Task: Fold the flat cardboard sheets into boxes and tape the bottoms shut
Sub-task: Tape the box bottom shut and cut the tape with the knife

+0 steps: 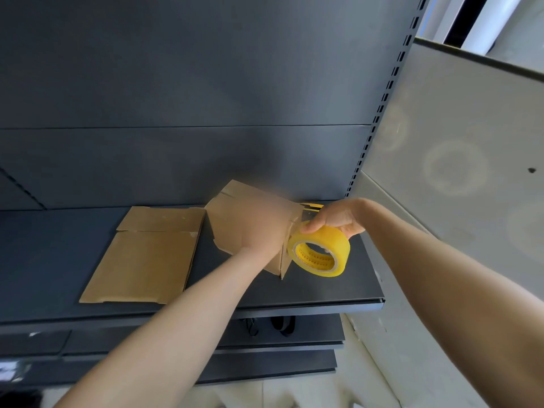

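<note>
The left hand (259, 235) lies against the front of a part-folded box (232, 201) that stands on the dark shelf (323, 290). The hand is smeared with blur and melts into the brown card, so I cannot tell how its fingers lie or whether they grip. The right hand (338, 217) holds a yellow tape roll (319, 253) from above, its fingers (307, 229) curled over the rim. The roll is tilted, with its hollow core facing the camera, just beside the box's right edge. Whether it touches the card or rests on the shelf is unclear. Left of the box a flat sheet (147, 254) lies on the same shelf. On a lower shelf sits something dark (282, 323), too dim to make out. A slotted upright (379, 113) and a grey panel (456, 128) stand at right.
</note>
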The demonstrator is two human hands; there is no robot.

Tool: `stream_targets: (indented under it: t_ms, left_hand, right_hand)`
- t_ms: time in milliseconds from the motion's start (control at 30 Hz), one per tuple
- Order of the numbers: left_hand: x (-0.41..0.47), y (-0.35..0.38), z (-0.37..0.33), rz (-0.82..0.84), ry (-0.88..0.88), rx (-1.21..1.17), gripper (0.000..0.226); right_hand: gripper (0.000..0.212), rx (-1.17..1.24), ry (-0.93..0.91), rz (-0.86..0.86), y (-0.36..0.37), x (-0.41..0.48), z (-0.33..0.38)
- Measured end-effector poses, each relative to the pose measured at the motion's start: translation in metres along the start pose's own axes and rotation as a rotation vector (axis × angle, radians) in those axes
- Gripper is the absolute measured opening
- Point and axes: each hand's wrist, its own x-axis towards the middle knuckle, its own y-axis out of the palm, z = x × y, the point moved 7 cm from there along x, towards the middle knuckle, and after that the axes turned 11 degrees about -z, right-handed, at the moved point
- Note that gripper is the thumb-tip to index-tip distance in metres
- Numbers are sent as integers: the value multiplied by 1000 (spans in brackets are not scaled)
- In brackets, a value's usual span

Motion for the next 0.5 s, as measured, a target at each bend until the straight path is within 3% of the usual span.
stream_targets:
  t_ms: [133, 267, 400, 500]
  left_hand:
    - [-1, 4, 1, 29, 5, 33, 62]
    - [3, 6, 4, 74, -2, -28, 55]
    - [2, 3, 23, 157, -29, -113, 47]
    - [0, -1, 35, 171, -30, -86, 60]
  right_hand:
    - [58, -102, 9, -20, 9, 4, 0]
    - [63, -62, 3, 9, 17, 6, -2]
    - [45, 53, -32, 182, 28, 6, -5]
    - [24, 50, -28, 265, 40, 8, -5]
